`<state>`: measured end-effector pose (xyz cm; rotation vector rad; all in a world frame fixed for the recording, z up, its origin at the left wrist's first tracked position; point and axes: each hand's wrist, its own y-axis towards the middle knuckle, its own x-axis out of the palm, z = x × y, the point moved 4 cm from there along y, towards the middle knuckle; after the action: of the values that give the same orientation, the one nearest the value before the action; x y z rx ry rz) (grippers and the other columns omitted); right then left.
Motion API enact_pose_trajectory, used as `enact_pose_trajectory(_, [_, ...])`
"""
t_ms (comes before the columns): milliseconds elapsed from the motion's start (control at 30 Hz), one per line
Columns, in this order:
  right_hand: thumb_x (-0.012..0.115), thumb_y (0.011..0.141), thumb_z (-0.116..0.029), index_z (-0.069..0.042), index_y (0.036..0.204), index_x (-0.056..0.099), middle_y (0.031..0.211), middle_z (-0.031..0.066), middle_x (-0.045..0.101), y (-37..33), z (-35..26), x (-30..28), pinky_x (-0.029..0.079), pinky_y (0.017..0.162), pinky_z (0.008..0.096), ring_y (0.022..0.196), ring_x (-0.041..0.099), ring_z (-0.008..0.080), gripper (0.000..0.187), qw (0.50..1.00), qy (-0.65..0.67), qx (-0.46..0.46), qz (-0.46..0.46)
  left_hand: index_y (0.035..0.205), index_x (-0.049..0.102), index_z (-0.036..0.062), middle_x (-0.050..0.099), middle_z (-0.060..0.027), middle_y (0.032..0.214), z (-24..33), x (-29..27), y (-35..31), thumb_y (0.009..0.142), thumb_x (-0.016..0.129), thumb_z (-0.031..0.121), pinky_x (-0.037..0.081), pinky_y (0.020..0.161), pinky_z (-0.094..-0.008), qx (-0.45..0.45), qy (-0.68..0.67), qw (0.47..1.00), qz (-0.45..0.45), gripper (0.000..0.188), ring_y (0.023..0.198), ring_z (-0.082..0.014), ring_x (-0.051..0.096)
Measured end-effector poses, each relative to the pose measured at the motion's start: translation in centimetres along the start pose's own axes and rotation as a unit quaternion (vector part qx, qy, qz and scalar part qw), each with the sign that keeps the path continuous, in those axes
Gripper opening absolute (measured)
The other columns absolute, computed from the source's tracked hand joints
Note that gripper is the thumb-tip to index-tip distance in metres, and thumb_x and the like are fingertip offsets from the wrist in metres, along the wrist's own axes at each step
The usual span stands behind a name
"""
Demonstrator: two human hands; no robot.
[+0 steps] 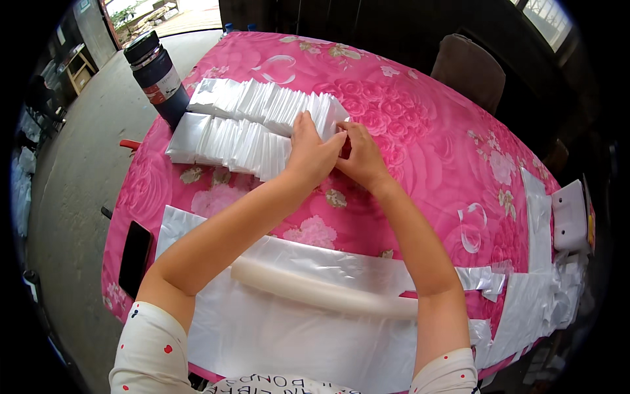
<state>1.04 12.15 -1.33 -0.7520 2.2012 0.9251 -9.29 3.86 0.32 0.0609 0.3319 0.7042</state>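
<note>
Folded clear-white plastic bags stand on edge in two packed rows, a far row [262, 102] and a near row [226, 141]. My left hand [312, 151] is at their right end, its fingers against the bags and its thumb out to the right, with bags between them. Close beside it, my right hand [364, 157] bends round the end of the far row. Its fingertips touch the last bags, and a gap shows between forefinger and thumb. Part of the near row's end is hidden behind my left hand.
A dark lidded bottle [157, 79] stands left of the rows. A black phone [135, 256] lies at the table's left edge. Before me are plastic sheeting [295, 348] and a pale roll [315, 292]. More plastic [525, 308] and a white box [569, 217] are at right, on a pink flowered tablecloth [420, 157].
</note>
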Motion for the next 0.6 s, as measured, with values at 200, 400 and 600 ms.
enact_pose_trajectory(200, [0.081, 0.057, -0.039, 0.0, 0.124, 0.042, 0.117, 0.017, 0.05, 0.8, 0.3, 1.0, 0.037, 0.097, 0.0384, 0.114, 0.044, 0.0312, 0.087, 0.992, -0.077, -0.003, 0.1, 0.135, 0.023, -0.0083, 0.022, -0.025, 0.142, 0.6, -3.8, -0.8, 0.085, 0.055, 0.026, 0.018, 0.108, -0.0388, 0.133, 0.134, 0.979, -0.073, 0.069, 0.134, -0.035, 0.017])
enact_pose_trajectory(400, [0.077, 0.053, -0.054, 0.006, 0.133, 0.03, 0.136, 0.0211, 0.036, 1.0, 1.9, 2.7, 0.018, 0.108, 0.0426, 0.129, 0.028, 0.0361, 0.111, 0.98, -0.15, 0.125, 0.025, 0.135, 0.024, -0.0104, 0.022, -0.029, 0.141, 0.3, -2.1, 1.0, 0.09, 0.036, 0.048, 0.009, 0.109, -0.0454, 0.124, 0.321, 0.926, -0.155, 0.075, 0.135, -0.0383, 0.013])
enact_pose_trajectory(600, [0.066, 0.06, -0.063, 0.004, 0.136, 0.027, 0.142, 0.0225, 0.027, 1.7, 1.5, 2.6, 0.012, 0.109, 0.047, 0.135, 0.013, 0.0385, 0.108, 0.972, -0.15, 0.179, 0.033, 0.135, 0.025, -0.0095, 0.022, -0.0292, 0.141, -0.3, -0.4, 2.4, 0.089, 0.032, 0.056, 0.005, 0.108, -0.0508, 0.122, 0.377, 0.897, -0.194, 0.08, 0.136, -0.0381, 0.011])
